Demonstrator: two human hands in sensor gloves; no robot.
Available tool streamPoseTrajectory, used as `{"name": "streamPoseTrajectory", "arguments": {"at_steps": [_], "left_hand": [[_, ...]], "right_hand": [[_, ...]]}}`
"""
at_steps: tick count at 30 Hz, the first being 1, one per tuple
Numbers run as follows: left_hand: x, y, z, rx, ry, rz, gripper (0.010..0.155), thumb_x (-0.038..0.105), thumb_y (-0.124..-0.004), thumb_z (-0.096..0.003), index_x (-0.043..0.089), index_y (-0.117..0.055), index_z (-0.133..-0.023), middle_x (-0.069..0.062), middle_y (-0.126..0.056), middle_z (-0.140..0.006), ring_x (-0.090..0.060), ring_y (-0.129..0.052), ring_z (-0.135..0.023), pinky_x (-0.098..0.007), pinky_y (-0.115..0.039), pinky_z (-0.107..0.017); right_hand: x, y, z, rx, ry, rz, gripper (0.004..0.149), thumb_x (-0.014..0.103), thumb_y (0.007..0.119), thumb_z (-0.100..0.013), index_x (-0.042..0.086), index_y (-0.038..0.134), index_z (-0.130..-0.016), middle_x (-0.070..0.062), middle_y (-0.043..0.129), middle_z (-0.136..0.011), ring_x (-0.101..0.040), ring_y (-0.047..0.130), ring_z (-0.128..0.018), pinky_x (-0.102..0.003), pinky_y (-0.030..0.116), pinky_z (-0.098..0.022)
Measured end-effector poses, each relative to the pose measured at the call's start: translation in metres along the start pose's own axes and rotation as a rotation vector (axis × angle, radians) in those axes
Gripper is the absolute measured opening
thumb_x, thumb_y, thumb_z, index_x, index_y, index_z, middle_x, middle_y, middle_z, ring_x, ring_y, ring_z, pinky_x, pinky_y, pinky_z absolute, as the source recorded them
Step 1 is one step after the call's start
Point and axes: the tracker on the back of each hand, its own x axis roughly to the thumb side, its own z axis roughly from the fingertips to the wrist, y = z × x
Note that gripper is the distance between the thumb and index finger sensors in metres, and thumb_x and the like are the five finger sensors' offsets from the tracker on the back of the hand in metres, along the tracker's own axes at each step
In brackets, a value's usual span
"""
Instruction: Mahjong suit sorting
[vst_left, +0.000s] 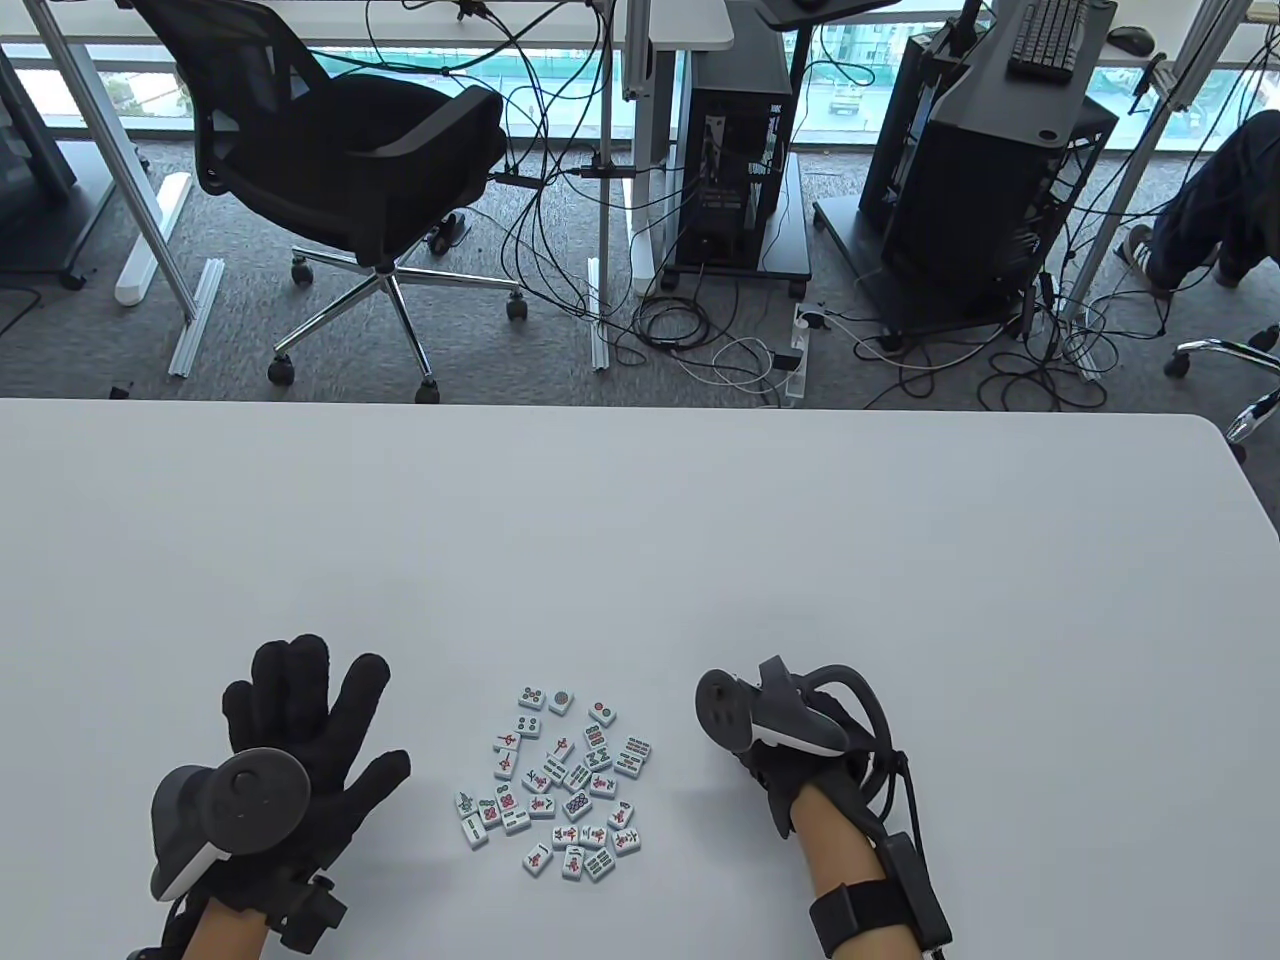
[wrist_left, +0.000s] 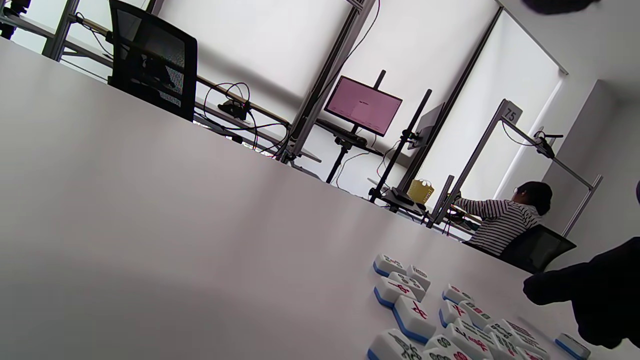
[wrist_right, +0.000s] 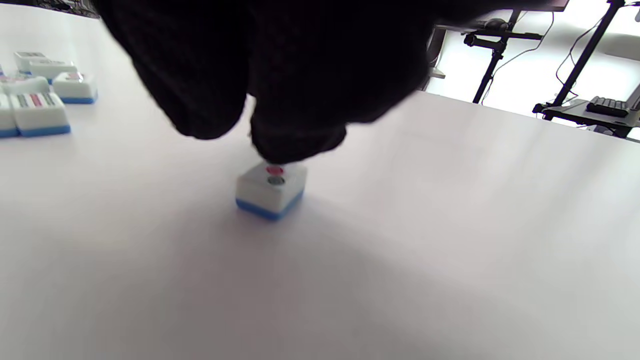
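Several white mahjong tiles with blue backs lie face up in a loose cluster (vst_left: 560, 785) at the table's near middle; the left wrist view shows them too (wrist_left: 440, 320). My left hand (vst_left: 300, 720) lies flat to the left of the cluster with fingers spread, holding nothing; its thumb (wrist_left: 590, 295) shows at that view's right edge. My right hand (vst_left: 760, 750) is to the right of the cluster, its fingers hidden under the tracker. In the right wrist view, a fingertip (wrist_right: 295, 142) presses on top of a single dot tile (wrist_right: 270, 192) that stands apart from the cluster.
The white table (vst_left: 640, 560) stretches wide beyond the tiles. A few cluster tiles (wrist_right: 37, 107) sit at the right wrist view's left edge. Past the far edge stand an office chair (vst_left: 340, 170) and computer stands (vst_left: 980, 170) on the floor.
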Motion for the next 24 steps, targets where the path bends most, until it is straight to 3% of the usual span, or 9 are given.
{"name": "streamPoseTrajectory", "arguments": {"at_steps": [3,6,11,17,22,24], "left_hand": [[0.000,0.000,0.000,-0.005,0.000,0.004,0.081,0.075,-0.057,-0.0459,0.043,-0.023,-0.112,0.017,0.018,-0.109,-0.014,0.027,-0.103,-0.055,0.014,-0.069],[0.000,0.000,0.000,-0.008,0.001,0.007,0.081,0.075,-0.057,-0.0459,0.043,-0.023,-0.112,0.017,0.018,-0.109,-0.014,0.027,-0.103,-0.055,0.014,-0.069],[0.001,0.000,0.000,-0.014,-0.004,0.013,0.081,0.075,-0.058,-0.0459,0.043,-0.023,-0.112,0.017,0.018,-0.109,-0.014,0.027,-0.103,-0.055,0.014,-0.069],[0.000,0.001,0.000,-0.007,0.000,0.023,0.081,0.074,-0.058,-0.0460,0.042,-0.024,-0.112,0.017,0.018,-0.109,-0.014,0.027,-0.103,-0.055,0.013,-0.069],[0.000,0.001,0.000,-0.006,0.003,0.026,0.081,0.074,-0.058,-0.0460,0.042,-0.023,-0.112,0.017,0.018,-0.109,-0.014,0.027,-0.103,-0.055,0.013,-0.069],[-0.001,0.001,0.000,-0.011,0.005,0.025,0.082,0.075,-0.058,-0.0459,0.042,-0.023,-0.112,0.017,0.018,-0.109,-0.014,0.027,-0.103,-0.055,0.014,-0.069]], "right_hand": [[0.019,-0.012,-0.015,-0.084,-0.032,-0.088,0.056,0.034,0.085,-0.045,0.019,0.071,-0.097,-0.005,0.096,-0.054,-0.016,0.091,-0.020,-0.024,0.080,-0.013],[0.037,-0.014,-0.030,-0.079,-0.036,-0.180,0.052,0.034,0.083,-0.046,0.018,0.074,-0.095,-0.006,0.096,-0.054,-0.017,0.091,-0.020,-0.025,0.080,-0.013],[0.066,-0.010,-0.053,-0.069,-0.041,-0.089,0.053,0.039,0.082,-0.046,0.017,0.075,-0.094,-0.006,0.096,-0.052,-0.016,0.091,-0.018,-0.024,0.079,-0.011],[0.080,0.003,-0.065,-0.028,-0.008,-0.045,0.056,0.043,0.081,-0.045,0.016,0.075,-0.094,-0.006,0.097,-0.049,-0.016,0.090,-0.015,-0.024,0.078,-0.009],[0.075,0.001,-0.067,-0.004,0.047,-0.019,0.054,0.043,0.079,-0.047,0.017,0.075,-0.094,-0.006,0.097,-0.049,-0.016,0.090,-0.015,-0.024,0.078,-0.009],[0.071,-0.003,-0.067,0.027,-0.016,-0.051,0.054,0.041,0.080,-0.047,0.020,0.073,-0.096,-0.006,0.097,-0.051,-0.016,0.090,-0.017,-0.024,0.079,-0.011]]}}
